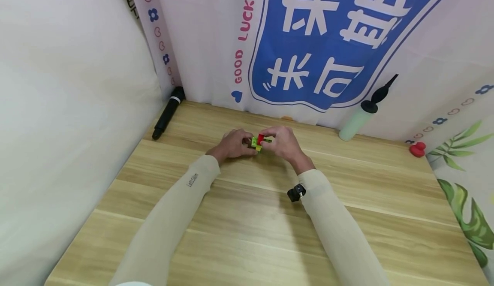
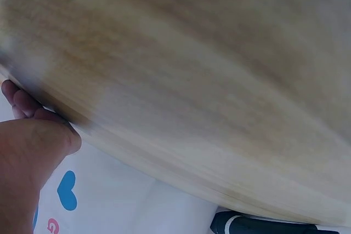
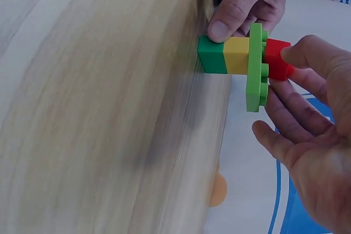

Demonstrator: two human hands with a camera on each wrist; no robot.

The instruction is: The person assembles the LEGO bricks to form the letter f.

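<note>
A small stack of toy building bricks stands upright on the table between both hands. Lowest is a dark green brick [image 3: 211, 56], then a yellow brick [image 3: 236, 56], a long light green plate [image 3: 254, 75] and a red brick [image 3: 277, 58] on top of the plate's studs. My left hand [image 1: 233, 143] grips the low part, its thumb against the green and yellow bricks in the right wrist view. My right hand [image 1: 283, 144] pinches the red brick between thumb and finger, the other fingers spread beneath. Only part of the left hand [image 2: 35, 141] shows in the left wrist view; the bricks are hidden there.
At the table's [image 1: 247, 234] back left lies a black cylinder with a white band [image 1: 168, 112]. A pale green pump with a black nozzle [image 1: 356, 121] stands at the back right, and a small red object [image 1: 417, 149] sits at the right corner. A printed cloth [image 1: 216, 41] hangs behind.
</note>
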